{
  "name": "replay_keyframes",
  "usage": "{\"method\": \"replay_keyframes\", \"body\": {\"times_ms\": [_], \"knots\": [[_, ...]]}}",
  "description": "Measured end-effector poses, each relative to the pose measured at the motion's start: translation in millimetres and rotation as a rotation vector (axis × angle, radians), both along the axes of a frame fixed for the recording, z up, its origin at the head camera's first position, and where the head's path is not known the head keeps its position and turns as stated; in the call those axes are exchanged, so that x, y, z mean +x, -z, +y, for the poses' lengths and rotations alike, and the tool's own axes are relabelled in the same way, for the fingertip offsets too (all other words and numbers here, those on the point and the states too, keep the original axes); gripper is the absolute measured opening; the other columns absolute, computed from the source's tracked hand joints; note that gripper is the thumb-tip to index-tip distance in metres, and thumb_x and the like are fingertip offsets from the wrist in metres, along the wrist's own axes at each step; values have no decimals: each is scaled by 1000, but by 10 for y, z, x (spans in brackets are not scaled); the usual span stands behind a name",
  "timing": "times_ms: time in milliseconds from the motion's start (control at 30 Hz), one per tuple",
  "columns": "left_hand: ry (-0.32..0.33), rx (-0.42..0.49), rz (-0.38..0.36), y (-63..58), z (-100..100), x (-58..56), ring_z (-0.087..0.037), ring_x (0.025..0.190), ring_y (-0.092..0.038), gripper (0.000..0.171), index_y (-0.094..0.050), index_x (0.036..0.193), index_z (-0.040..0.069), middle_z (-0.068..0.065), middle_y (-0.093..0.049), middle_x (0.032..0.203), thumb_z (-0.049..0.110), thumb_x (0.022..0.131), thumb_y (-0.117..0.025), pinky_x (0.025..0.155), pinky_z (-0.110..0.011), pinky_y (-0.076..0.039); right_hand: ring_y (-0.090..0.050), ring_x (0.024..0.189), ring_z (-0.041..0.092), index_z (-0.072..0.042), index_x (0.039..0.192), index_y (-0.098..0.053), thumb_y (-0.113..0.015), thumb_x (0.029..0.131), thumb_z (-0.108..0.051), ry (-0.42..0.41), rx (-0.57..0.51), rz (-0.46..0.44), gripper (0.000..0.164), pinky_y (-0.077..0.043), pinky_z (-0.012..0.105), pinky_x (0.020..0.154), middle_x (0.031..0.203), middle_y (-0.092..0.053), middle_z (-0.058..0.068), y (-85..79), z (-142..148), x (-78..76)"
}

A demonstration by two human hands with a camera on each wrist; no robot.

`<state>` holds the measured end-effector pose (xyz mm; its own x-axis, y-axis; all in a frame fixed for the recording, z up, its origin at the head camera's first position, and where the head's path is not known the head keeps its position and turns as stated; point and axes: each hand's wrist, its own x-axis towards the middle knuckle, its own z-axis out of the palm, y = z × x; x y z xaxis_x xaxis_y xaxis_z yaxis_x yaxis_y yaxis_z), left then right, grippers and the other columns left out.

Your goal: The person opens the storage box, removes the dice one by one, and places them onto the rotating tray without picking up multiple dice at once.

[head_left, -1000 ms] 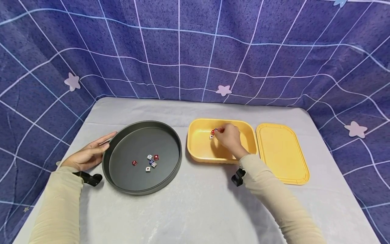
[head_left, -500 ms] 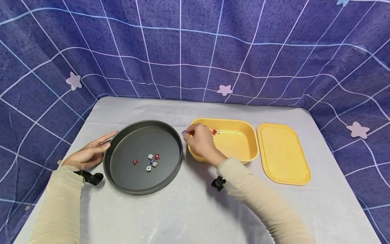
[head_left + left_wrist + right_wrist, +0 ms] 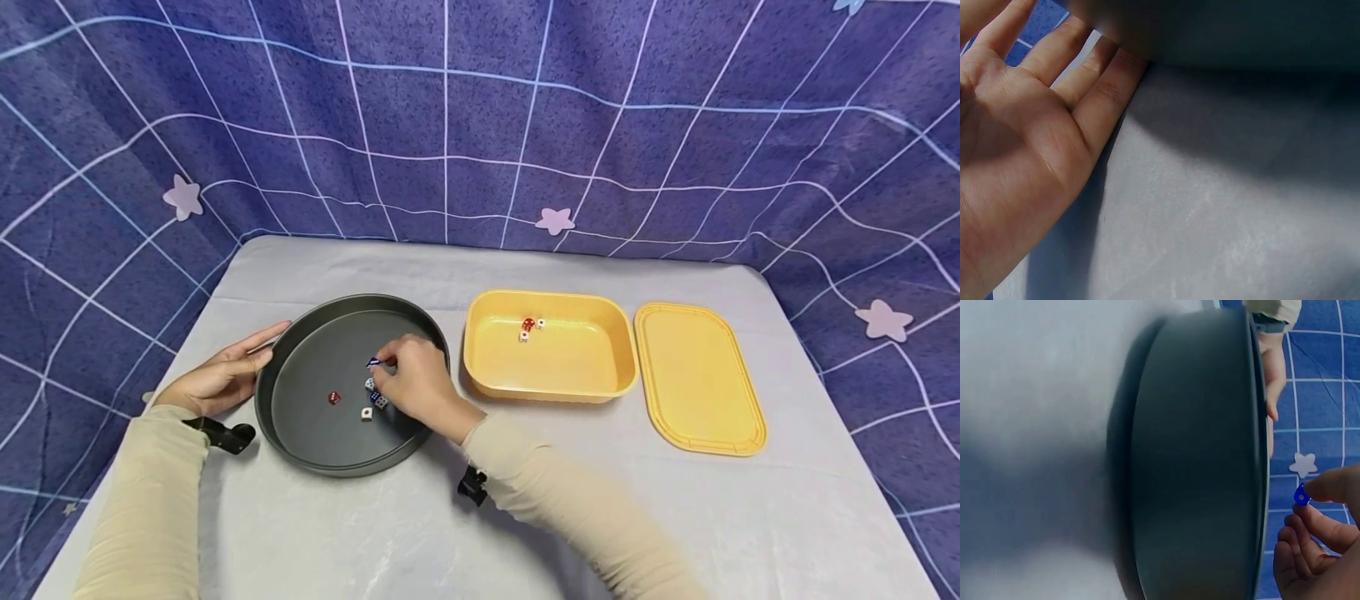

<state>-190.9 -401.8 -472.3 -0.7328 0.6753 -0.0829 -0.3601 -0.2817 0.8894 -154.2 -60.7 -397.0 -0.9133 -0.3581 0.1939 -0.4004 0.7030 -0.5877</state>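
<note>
Over the round dark pan (image 3: 322, 442), my right hand (image 3: 416, 379) pinches a blue die (image 3: 1302, 495) between thumb and fingertips. Below it on the pan floor lie a red die (image 3: 334, 398), a white die (image 3: 367, 413) and several more white and blue dice close together, partly beside the fingers. At the pan's left side, my left hand (image 3: 219, 379) rests against the outer wall with its fingers extended. The left wrist view has that hand's palm and fairly straight fingers (image 3: 1107, 94) touching the pan's wall.
Right of the pan stands a yellow box (image 3: 555, 392), with a red die (image 3: 528, 324) and two white dice (image 3: 524, 337) inside. A flat yellow lid (image 3: 701, 379) lies beside it on the pale tablecloth (image 3: 337, 542). A blue gridded curtain (image 3: 480, 125) hangs behind.
My right hand has lifted the blue die out of the yellow box and moved left until it is over the pan. The left hand has stayed against the pan.
</note>
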Motion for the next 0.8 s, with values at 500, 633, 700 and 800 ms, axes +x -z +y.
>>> {"method": "replay_keyframes", "body": {"times_ms": [500, 633, 700, 800], "knots": [[-6, -24, 20, 16, -14, -3, -13, 123, -52, 55, -13, 155, 22, 5, -47, 144, 3, 105, -22, 97, -31, -46, -63, 87, 11, -16, 92, -75, -73, 86, -24, -66, 55, 33, 11, -51, 27, 75, 89, -66, -5, 279, -236, 168], [-6, -27, 22, 13, -10, 0, -13, 123, -52, 55, -12, 156, 21, 6, -47, 145, 3, 105, -22, 97, -31, -46, -63, 88, 10, -17, 92, -75, -73, 86, -26, -85, 79, 29, 11, -51, 25, 75, 90, -66, -5, 301, -267, 184], [-4, -26, 23, 12, -8, 0, -13, 123, -52, 55, -12, 156, 21, 6, -47, 145, 3, 105, -21, 97, -31, -46, -63, 88, 10, -17, 93, -76, -73, 86, -26, -94, 92, 33, 12, -51, 25, 75, 89, -66, -6, 300, -283, 189], [0, -21, 25, 12, -6, -1, -14, 123, -52, 55, -12, 156, 21, 5, -47, 144, 2, 105, -21, 97, -31, -46, -62, 88, 8, -18, 94, -76, -73, 86, -27, -103, 119, 39, 13, -50, 24, 76, 89, -66, -7, 299, -300, 192]]}}
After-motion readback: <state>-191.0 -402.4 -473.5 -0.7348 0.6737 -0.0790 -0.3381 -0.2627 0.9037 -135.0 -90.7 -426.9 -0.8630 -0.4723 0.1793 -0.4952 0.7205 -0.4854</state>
